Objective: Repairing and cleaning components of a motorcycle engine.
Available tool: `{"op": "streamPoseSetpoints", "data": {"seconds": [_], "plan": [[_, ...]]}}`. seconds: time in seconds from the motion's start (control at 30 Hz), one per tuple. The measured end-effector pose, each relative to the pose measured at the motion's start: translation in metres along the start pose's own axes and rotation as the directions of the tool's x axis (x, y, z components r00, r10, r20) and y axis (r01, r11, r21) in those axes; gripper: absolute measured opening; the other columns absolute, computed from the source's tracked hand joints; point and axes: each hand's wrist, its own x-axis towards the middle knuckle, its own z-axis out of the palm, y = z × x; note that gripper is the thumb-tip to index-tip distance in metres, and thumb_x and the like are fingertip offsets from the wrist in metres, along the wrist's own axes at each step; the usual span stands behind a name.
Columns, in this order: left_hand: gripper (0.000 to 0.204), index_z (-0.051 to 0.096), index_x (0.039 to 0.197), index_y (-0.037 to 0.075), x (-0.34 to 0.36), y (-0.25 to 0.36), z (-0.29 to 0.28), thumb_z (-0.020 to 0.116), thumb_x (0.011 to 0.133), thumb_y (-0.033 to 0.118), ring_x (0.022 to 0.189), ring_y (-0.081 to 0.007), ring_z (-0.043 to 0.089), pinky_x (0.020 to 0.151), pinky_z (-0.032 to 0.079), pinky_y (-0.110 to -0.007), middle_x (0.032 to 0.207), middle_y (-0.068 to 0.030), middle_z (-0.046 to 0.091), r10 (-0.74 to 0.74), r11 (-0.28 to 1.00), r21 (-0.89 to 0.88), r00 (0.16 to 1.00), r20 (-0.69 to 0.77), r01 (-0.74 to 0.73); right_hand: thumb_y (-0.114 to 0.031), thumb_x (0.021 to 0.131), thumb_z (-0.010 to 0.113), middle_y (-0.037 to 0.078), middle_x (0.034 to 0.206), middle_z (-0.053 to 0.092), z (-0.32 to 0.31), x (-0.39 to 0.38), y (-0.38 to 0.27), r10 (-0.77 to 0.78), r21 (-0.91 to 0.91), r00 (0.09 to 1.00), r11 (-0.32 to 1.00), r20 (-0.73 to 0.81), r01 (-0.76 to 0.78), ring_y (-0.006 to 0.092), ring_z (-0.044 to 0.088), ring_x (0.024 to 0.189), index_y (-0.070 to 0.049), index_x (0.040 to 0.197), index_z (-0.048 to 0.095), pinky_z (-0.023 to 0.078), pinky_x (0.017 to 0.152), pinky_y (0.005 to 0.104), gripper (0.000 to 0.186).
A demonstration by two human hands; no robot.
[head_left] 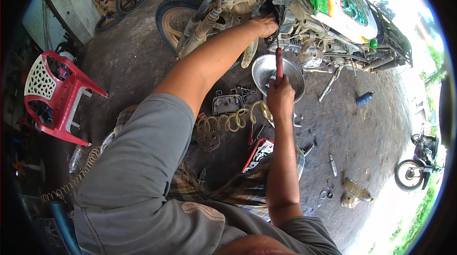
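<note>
The right hand (281,94) is grasping a red-handled tool (279,62), pointing into the bike (310,51); overly hard pushing could be risking a slip toward the left hand (265,26), whose grip I can't tell.

Red marks a tool handle (279,62) and a chair (66,97) with white lattice-patterned back (40,80); a bowl (293,75) gleams silver, a shirt (143,145) shows gray, a sack (340,5) green and white.

A dark, stained floor (350,121) spreads beneath a worn, pale wall (71,0) at the upper left. A red plastic chair (71,90) with a white lattice back stands at left; glaring daylight washes over green plants (419,229) at right.
</note>
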Motion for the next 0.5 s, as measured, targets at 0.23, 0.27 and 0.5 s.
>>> {"op": "streamPoseSetpoints", "data": {"seconds": [0.23, 0.27, 0.5], "plan": [[0.045, 0.059, 0.126, -0.004, 0.001, -0.002, 0.022, 0.052, 0.088, 0.02, 0.141, -0.0361, 0.041, 0.119, 0.031, -0.042, 0.148, -0.024, 0.046, 0.042, 0.997, -0.07, 0.999, -0.019, -0.044, -0.015, 0.092, 0.062, 0.029, 0.097, 0.067, 0.01, -0.003, -0.02, -0.008, 0.022, 0.994, 1.0, -0.11, 0.01, 0.0487, 0.065, 0.092, 0.003, 0.107, 0.053, 0.051, 0.081, 0.055, 0.025], [0.048, 0.058, 0.127, -0.004, -0.002, -0.001, 0.023, 0.053, 0.088, 0.023, 0.142, -0.0361, 0.04, 0.12, 0.029, -0.043, 0.149, -0.0238, 0.045, 0.026, 0.995, -0.09, 0.998, -0.051, -0.031, -0.014, 0.092, 0.061, 0.03, 0.097, 0.067, 0.009, -0.001, -0.022, -0.017, 0.016, 0.995, 1.0, -0.1, 0.019, 0.0488, 0.065, 0.092, 0.003, 0.106, 0.053, 0.051, 0.081, 0.0547, 0.024], [0.058, 0.053, 0.137, -0.005, -0.009, 0.021, 0.008, 0.05, 0.089, 0.029, 0.149, -0.0401, 0.028, 0.124, 0.018, -0.051, 0.156, -0.0238, 0.038, -0.027, 0.975, 0.221, 0.99, 0.14, -0.004, -0.012, 0.093, 0.057, 0.031, 0.093, 0.068, -0.01, 0.012, -0.033, -0.102, -0.061, 0.994, 0.993, 0.032, 0.104, 0.0489, 0.066, 0.09, 0.004, 0.102, 0.053, 0.051, 0.08, 0.056, 0.019]]}}
